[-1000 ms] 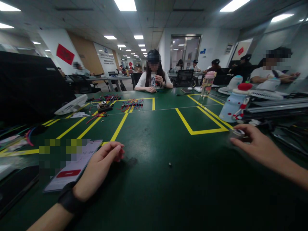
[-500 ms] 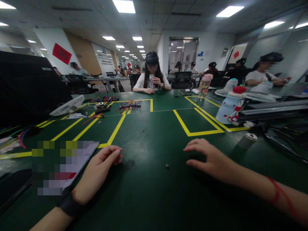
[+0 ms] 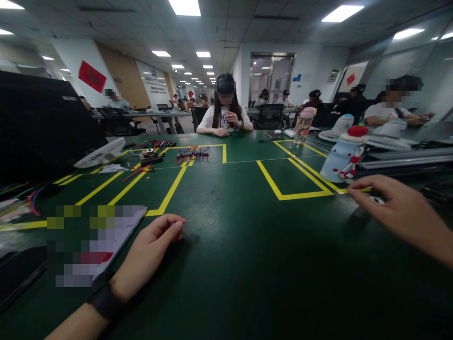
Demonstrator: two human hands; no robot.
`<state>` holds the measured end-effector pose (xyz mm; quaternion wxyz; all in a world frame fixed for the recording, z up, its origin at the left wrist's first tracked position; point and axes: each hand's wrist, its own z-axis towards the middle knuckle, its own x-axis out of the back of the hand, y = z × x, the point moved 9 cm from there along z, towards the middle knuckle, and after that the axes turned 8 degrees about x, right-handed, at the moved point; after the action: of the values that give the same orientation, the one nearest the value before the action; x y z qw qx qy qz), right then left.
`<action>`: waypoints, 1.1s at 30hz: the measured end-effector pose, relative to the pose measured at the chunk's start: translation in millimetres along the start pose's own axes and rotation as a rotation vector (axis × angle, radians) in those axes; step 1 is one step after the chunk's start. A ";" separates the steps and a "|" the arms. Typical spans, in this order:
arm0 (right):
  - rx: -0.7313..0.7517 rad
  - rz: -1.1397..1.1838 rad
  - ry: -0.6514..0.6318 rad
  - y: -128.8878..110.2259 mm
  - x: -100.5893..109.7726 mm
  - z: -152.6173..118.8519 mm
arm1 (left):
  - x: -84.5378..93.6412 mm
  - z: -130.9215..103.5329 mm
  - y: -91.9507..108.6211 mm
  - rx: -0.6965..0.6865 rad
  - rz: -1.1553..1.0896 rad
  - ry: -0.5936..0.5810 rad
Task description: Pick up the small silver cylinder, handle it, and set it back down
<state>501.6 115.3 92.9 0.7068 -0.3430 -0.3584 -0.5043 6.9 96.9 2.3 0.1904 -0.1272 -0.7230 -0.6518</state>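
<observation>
My left hand rests on the green table, fingers curled in and thumb laid against them. Whatever may be inside that curl is hidden. Beside its wrist lies a phone or tablet with a lit screen, partly pixelated. At the right, my right hand is raised with thumb and index finger brought together. Anything at those fingertips is too small to make out. Behind and below this hand stands a grey can, mostly covered by the fingers. A light blue bottle with a red top is just beyond the fingertips.
Bundles of coloured wires lie on the far left side. A white fan leans near a black covered bulk. A pink-capped bottle stands far right, near metal rails. Across the table sits a person.
My right hand has moved right and away from me, to the can, and its fingers have closed together. The small dark ring-shaped piece is gone from the table. My left hand has barely moved.
</observation>
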 end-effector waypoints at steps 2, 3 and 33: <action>-0.133 -0.093 -0.089 51.6 0.7 -8.1 | -0.1 0.2 -0.3 0.002 0.008 0.005; -0.209 -0.093 -0.155 73.2 -3.5 -13.9 | 0.2 0.5 -0.8 0.004 0.007 0.009; -0.591 0.162 -0.269 114.6 -16.8 -48.8 | 5.0 1.2 -5.4 0.031 0.028 0.041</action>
<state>615.3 111.2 39.7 0.5610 -0.6239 -0.2583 -0.4788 -0.1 97.1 -0.4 0.2160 -0.1209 -0.7270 -0.6405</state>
